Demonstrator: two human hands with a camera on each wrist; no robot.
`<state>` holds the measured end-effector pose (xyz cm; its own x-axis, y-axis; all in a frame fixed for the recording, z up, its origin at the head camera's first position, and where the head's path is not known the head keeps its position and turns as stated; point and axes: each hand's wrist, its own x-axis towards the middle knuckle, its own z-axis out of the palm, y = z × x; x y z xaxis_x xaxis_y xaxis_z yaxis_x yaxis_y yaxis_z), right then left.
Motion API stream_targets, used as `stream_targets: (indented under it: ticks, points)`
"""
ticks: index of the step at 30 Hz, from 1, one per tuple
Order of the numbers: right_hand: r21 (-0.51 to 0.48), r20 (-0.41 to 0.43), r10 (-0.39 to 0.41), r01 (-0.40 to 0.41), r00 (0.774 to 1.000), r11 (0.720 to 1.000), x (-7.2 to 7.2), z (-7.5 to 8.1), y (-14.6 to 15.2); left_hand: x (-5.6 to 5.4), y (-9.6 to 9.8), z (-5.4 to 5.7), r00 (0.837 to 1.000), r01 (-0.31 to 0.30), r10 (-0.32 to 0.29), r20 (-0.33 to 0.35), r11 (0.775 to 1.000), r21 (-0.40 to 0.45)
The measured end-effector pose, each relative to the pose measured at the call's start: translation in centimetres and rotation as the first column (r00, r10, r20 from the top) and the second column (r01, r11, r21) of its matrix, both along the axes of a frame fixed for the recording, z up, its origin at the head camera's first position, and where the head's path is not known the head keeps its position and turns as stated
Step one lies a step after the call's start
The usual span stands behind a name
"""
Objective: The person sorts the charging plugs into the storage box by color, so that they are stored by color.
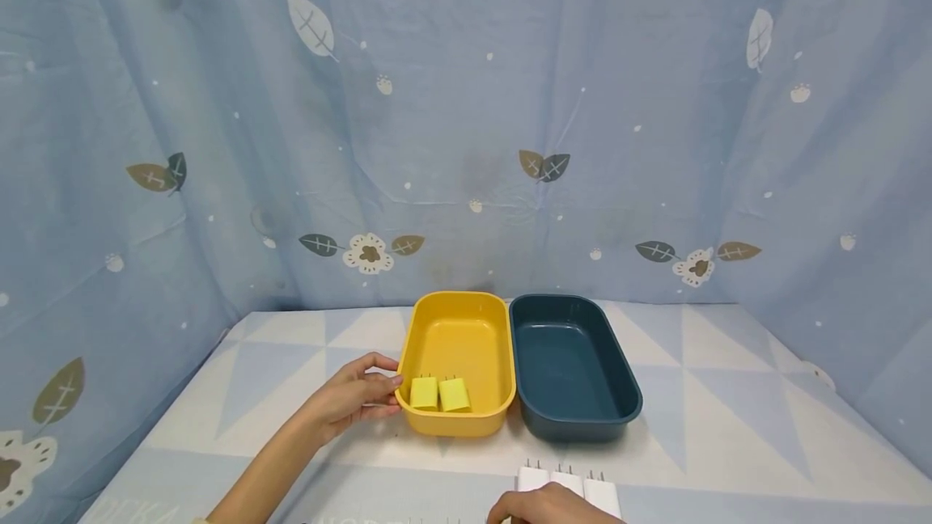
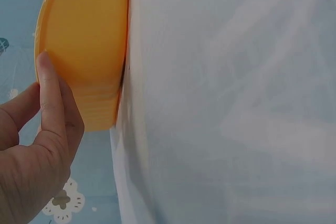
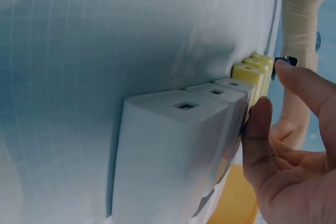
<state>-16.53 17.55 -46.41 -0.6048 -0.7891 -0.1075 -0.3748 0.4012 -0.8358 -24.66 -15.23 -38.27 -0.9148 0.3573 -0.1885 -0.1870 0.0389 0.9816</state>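
My left hand [image 1: 357,396] holds the near left corner of a yellow tub [image 1: 466,424]. In the left wrist view, the fingers of that hand pinch the rim of the yellow tub [image 2: 89,35]. Two yellow plug adapters [image 1: 425,393] lie inside, prongs facing away. My right hand [image 1: 549,505] is low in the head view, partly cut off, beside a row of three white plug adapters [image 1: 603,495]. In the right wrist view, its thumb and a finger are spread apart near several yellow plug adapters [image 3: 248,74], just past the white adapters [image 3: 163,129]; I see nothing gripped.
A dark blue tub [image 1: 571,370] stands against the right side of the yellow one. A patterned cloth [image 1: 728,395] covers the table. Behind it hangs a blue curtain [image 1: 466,103] with leaves and flowers. Prong tips show at the bottom edge of the head view.
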Motion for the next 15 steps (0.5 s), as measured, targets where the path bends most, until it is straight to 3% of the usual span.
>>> stream_targets:
  ticks: [7, 13, 15]
  points:
    - [0.103, -0.006, -0.078, 0.078, 0.997, 0.992, 1.9, 3.5, -2.0, 0.1, -0.1, 0.1, 1.0, -0.007, 0.007, -0.001, 1.0, 0.002]
    - [0.163, -0.17, -0.032, 0.06, 0.985, 0.985, 2.8, 4.7, -2.8, -0.1, 0.0, 0.0, 1.0, 0.008, -0.007, -0.014, 1.0, 0.017]
    - [0.155, -0.169, -0.054, 0.081, 0.984, 0.985, 3.5, 6.1, -3.2, -0.1, 0.0, -0.1, 1.0, 0.01, -0.01, -0.016, 1.0, 0.02]
